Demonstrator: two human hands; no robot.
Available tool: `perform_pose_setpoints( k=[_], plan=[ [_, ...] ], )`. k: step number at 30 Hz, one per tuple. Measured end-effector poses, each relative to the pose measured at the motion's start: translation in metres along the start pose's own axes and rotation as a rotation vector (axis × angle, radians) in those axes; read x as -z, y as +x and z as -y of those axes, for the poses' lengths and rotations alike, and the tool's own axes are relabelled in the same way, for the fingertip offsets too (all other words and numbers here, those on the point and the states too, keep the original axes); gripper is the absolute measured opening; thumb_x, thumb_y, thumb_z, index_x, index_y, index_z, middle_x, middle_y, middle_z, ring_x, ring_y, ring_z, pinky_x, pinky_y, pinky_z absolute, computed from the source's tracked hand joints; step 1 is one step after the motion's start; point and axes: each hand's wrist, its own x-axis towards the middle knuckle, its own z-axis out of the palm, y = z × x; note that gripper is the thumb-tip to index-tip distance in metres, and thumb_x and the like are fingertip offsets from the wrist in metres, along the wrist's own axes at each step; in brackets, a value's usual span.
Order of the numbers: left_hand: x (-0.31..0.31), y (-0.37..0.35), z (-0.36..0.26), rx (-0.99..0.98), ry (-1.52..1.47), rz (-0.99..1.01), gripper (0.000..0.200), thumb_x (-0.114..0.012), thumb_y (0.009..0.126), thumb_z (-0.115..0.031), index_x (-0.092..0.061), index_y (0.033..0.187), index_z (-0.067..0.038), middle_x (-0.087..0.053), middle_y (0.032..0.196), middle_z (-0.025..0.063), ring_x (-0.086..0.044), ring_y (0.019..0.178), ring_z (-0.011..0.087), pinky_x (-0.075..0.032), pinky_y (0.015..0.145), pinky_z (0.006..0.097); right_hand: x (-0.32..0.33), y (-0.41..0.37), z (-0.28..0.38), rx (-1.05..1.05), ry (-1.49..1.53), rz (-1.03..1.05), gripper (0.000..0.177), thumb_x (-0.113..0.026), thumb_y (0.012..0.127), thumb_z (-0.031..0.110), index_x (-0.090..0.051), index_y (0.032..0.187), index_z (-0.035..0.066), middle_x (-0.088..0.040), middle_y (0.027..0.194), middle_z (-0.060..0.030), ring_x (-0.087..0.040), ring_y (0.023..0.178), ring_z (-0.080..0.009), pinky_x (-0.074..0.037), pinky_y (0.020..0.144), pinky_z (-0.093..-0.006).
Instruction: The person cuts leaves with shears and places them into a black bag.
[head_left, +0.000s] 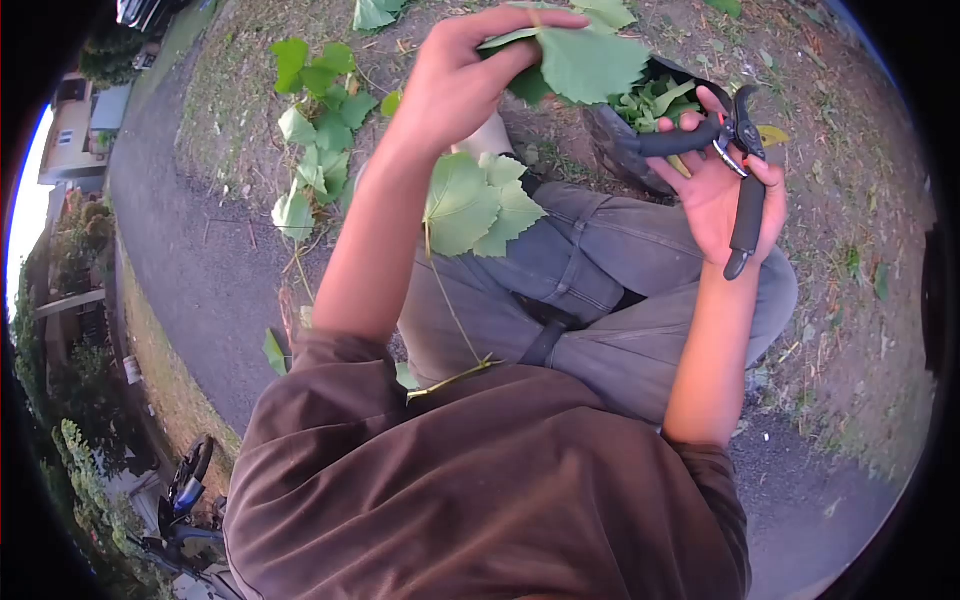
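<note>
My left hand (465, 75) is raised, its fingers pinched on a stack of broad green leaves (592, 65) that look like grape leaves. My right hand (720, 205) is palm up and holds pruning shears (728, 140) with black handles, spread apart across the fingers and thumb. Just beyond the shears sits a dark container (610, 145) with green leaves inside. Below my left hand, large pale-green leaves (465, 205) on a thin vine stem (455, 310) lie over my lap.
A leafy vine (325, 150) trails on the ground to the left. Around me are dirt and sparse grass (840, 300), with grey pavement (190, 230) on the left. A bicycle (185, 490) is at the lower left, and a house (80, 130) stands farther off.
</note>
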Motion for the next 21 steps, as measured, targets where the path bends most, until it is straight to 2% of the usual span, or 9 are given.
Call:
perform_pose_setpoints(
  k=[3, 6, 7, 11, 13, 15, 17, 18, 21],
  plan=[
    [-0.022, 0.025, 0.030, 0.064, -0.208, 0.023, 0.037, -0.054, 0.102, -0.006, -0.071, 0.134, -0.006, -0.073, 0.126, 0.0076, -0.070, 0.111, 0.0162, -0.059, 0.095, 0.0340, 0.006, 0.001, -0.006, 0.043, 0.083, -0.070, 0.079, -0.055, 0.088, 0.031, -0.036, 0.153, -0.009, -0.060, 0.125, -0.0267, -0.056, 0.130, -0.0498, -0.042, 0.119, -0.0615],
    [-0.027, 0.023, 0.080, 0.217, -0.344, 0.118, 0.035, -0.050, 0.106, -0.015, -0.073, 0.132, -0.008, -0.074, 0.126, 0.0065, -0.068, 0.116, 0.0166, -0.062, 0.089, 0.0361, -0.001, 0.004, -0.013, -0.187, -0.143, -0.032, 0.075, -0.058, 0.087, 0.031, -0.044, 0.149, -0.009, -0.062, 0.124, -0.0257, -0.059, 0.127, -0.0458, -0.049, 0.109, -0.0582],
    [-0.028, 0.019, 0.094, 0.287, -0.425, 0.078, 0.031, -0.057, 0.106, -0.018, -0.075, 0.129, -0.008, -0.074, 0.125, 0.0047, -0.068, 0.114, 0.0148, -0.060, 0.088, 0.0327, -0.008, 0.004, -0.017, -0.285, -0.245, -0.027, 0.075, -0.061, 0.087, 0.032, -0.046, 0.148, -0.008, -0.063, 0.125, -0.0257, -0.061, 0.125, -0.0443, -0.052, 0.104, -0.0564],
    [-0.009, 0.022, 0.116, 0.108, -0.256, 0.027, 0.027, -0.066, 0.103, -0.024, -0.077, 0.122, -0.007, -0.077, 0.112, 0.0022, -0.068, 0.104, 0.0113, -0.056, 0.085, 0.0279, -0.026, 0.005, -0.037, -0.848, -0.798, 0.374, 0.062, -0.067, 0.092, 0.034, -0.058, 0.142, -0.001, -0.067, 0.129, -0.0171, -0.063, 0.121, -0.0273, -0.048, 0.106, -0.0427],
    [0.005, 0.024, 0.112, 0.077, -0.215, -0.098, 0.027, -0.069, 0.102, -0.026, -0.078, 0.120, -0.007, -0.077, 0.106, 0.0020, -0.069, 0.099, 0.0102, -0.055, 0.083, 0.0271, -0.023, 0.008, -0.054, -1.029, -1.006, 0.553, 0.054, -0.066, 0.097, 0.018, -0.055, 0.145, -0.003, -0.072, 0.119, -0.0119, -0.064, 0.117, -0.0223, -0.048, 0.105, -0.0384],
    [0.010, 0.021, 0.106, 0.264, -0.271, -0.081, 0.031, -0.071, 0.101, -0.030, -0.077, 0.118, -0.005, -0.077, 0.097, 0.0020, -0.069, 0.091, 0.0111, -0.055, 0.083, 0.0294, -0.021, -0.004, -0.067, -1.101, -1.001, 0.456, 0.052, -0.067, 0.099, 0.021, -0.056, 0.144, -0.004, -0.072, 0.120, -0.0115, -0.066, 0.113, -0.0209, -0.053, 0.096, -0.0366],
    [0.012, 0.019, 0.103, 0.302, -0.246, -0.127, 0.035, -0.075, 0.098, -0.033, -0.077, 0.119, -0.004, -0.078, 0.096, 0.0039, -0.070, 0.091, 0.0128, -0.056, 0.085, 0.0321, -0.026, -0.005, -0.069, -1.155, -1.089, 0.026, 0.052, -0.072, 0.098, 0.029, -0.061, 0.136, -0.004, -0.075, 0.107, -0.0116, -0.070, 0.098, -0.0185, -0.056, 0.081, -0.0366],
    [0.009, 0.018, 0.107, 0.241, -0.217, -0.157, 0.037, -0.077, 0.097, -0.033, -0.077, 0.119, -0.004, -0.078, 0.096, 0.0043, -0.071, 0.091, 0.0135, -0.056, 0.086, 0.0328, -0.013, -0.007, -0.065, -1.119, -1.398, 0.133, 0.047, -0.075, 0.097, 0.036, -0.067, 0.122, -0.002, -0.074, 0.088, -0.0112, -0.071, 0.080, -0.0199, -0.055, 0.069, -0.0373],
    [0.008, 0.017, 0.110, 0.159, -0.155, -0.206, 0.040, -0.079, 0.094, -0.033, -0.076, 0.119, -0.002, -0.078, 0.100, 0.0080, -0.072, 0.096, 0.0154, -0.056, 0.091, 0.0337, -0.005, -0.010, -0.063, -1.003, -1.688, 0.087, 0.044, -0.075, 0.097, 0.039, -0.068, 0.108, -0.003, -0.072, 0.076, -0.0120, -0.071, 0.071, -0.0239, -0.053, 0.067, -0.0381]
  ],
)
